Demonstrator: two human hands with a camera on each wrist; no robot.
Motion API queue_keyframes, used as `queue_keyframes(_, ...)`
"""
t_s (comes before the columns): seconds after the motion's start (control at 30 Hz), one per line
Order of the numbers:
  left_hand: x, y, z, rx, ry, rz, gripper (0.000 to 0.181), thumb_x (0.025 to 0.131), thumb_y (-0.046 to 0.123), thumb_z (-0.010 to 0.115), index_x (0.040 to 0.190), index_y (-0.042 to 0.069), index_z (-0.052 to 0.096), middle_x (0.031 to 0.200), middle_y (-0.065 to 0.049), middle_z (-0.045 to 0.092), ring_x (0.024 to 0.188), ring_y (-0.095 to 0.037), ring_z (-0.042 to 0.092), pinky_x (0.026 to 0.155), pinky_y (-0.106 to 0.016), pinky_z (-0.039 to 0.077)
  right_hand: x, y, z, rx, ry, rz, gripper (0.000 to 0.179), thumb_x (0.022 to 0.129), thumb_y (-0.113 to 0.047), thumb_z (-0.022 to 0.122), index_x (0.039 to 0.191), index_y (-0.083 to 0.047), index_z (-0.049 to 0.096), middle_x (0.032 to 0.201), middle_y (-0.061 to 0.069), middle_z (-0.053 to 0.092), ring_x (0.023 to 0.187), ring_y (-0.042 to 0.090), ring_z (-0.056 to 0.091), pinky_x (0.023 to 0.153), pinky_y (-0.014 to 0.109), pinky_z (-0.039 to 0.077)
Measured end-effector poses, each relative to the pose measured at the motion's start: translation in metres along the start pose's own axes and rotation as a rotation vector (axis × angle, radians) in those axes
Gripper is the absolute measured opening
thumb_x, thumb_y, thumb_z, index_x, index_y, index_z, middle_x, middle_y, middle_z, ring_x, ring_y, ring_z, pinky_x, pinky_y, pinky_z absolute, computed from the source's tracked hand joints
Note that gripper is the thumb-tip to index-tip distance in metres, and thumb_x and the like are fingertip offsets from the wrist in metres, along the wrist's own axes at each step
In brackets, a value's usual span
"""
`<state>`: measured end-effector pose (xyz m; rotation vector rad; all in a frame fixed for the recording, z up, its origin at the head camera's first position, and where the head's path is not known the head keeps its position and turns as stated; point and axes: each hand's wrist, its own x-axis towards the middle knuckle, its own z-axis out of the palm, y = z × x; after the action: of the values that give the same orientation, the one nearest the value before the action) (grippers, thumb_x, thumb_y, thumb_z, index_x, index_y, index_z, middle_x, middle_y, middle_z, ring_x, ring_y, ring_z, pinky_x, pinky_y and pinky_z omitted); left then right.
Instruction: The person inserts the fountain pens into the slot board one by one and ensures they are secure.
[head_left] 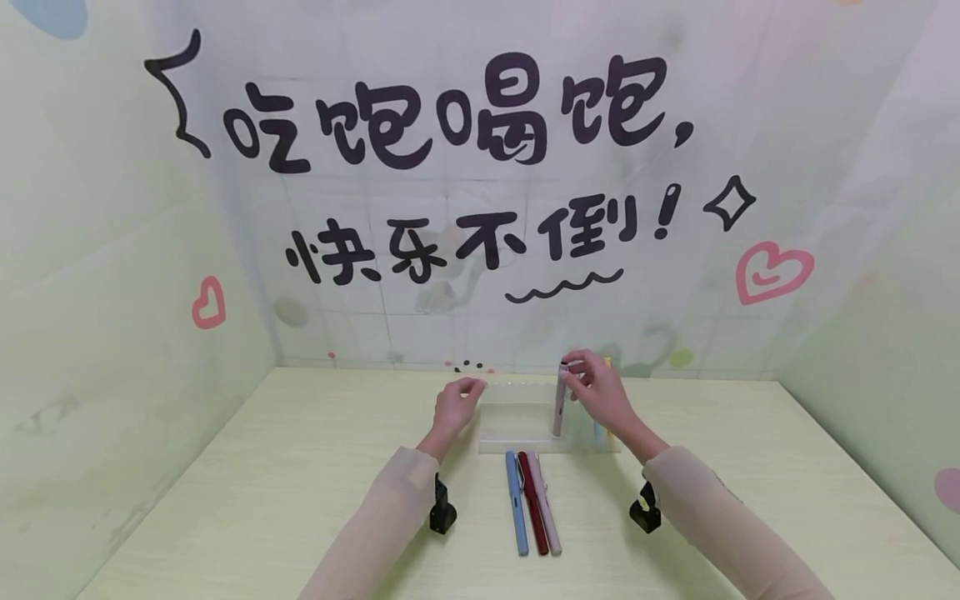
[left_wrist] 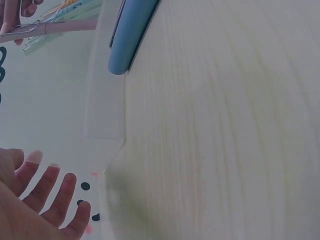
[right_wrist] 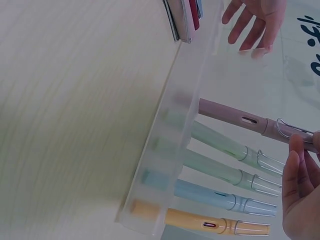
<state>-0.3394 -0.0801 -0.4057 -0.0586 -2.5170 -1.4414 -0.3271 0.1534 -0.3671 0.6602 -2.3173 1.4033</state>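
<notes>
A clear pen stand (head_left: 517, 444) with a frosted base stands at the back of the table. At its upper left corner my left hand (head_left: 456, 406) pinches the edge of the clear back panel between thumb and fingertips. My right hand (head_left: 597, 390) holds a mauve fountain pen (right_wrist: 232, 116) by its capped top, thumb and fingers around the clip. The pen is upright, its lower end in the stand's base. Beside it, toward the right end, stand two pale green pens (right_wrist: 220, 168), a light blue pen (right_wrist: 225, 197) and a yellow pen (right_wrist: 220, 223).
In front of the stand, a blue pen (head_left: 517, 504), a dark red pen (head_left: 533, 504) and a pink pen (head_left: 545, 504) lie side by side on the pale wooden table (head_left: 315, 500). A printed backdrop (head_left: 450, 183) rises behind and along both sides.
</notes>
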Motion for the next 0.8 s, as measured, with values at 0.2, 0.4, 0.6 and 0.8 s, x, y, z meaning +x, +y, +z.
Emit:
queue_keyframes(0.2, -0.0004, -0.0001, -0.0002, 0.0, -0.003, 0.013, 0.027, 0.09, 0.023, 0.051, 0.103, 0.002, 0.063, 0.1, -0.013, 0.06, 0.093, -0.028, 0.055, 0.077, -0.042, 0.043, 0.0002, 0.0001, -0.0006, -0.001, -0.005, 0.011, 0.017, 0.087, -0.009, 0.056, 0.102, -0.002, 0.054, 0.088, 0.016, 0.062, 0.057, 0.025, 0.056, 0.05, 0.035, 0.048)
queue_keyframes(0.4, -0.0003, 0.0013, -0.0006, -0.004, 0.005, 0.011, 0.026, 0.09, 0.023, 0.051, 0.102, 0.003, 0.063, 0.1, -0.012, 0.061, 0.094, -0.028, 0.055, 0.079, -0.042, 0.042, 0.0017, 0.0001, 0.0001, -0.015, -0.01, 0.017, 0.018, 0.086, -0.01, 0.056, 0.102, -0.001, 0.055, 0.087, 0.016, 0.062, 0.053, 0.02, 0.053, 0.048, 0.031, 0.047)
queue_keyframes(0.6, -0.001, 0.001, -0.0003, 0.002, 0.008, 0.008, 0.026, 0.09, 0.023, 0.052, 0.101, 0.003, 0.064, 0.098, -0.011, 0.061, 0.093, -0.026, 0.055, 0.078, -0.041, 0.043, 0.0035, -0.0014, 0.0007, -0.033, -0.026, 0.056, 0.019, 0.087, -0.01, 0.056, 0.104, -0.002, 0.054, 0.087, 0.014, 0.063, 0.056, 0.021, 0.053, 0.047, 0.028, 0.046)
queue_keyframes(0.8, -0.001, 0.0017, -0.0002, 0.005, 0.012, 0.009, 0.026, 0.089, 0.024, 0.052, 0.101, 0.003, 0.064, 0.098, -0.011, 0.061, 0.093, -0.026, 0.055, 0.079, -0.04, 0.043, 0.0062, -0.0026, -0.0002, -0.036, -0.047, 0.072, 0.02, 0.088, -0.011, 0.055, 0.105, -0.002, 0.053, 0.088, 0.015, 0.062, 0.061, 0.029, 0.055, 0.049, 0.031, 0.047)
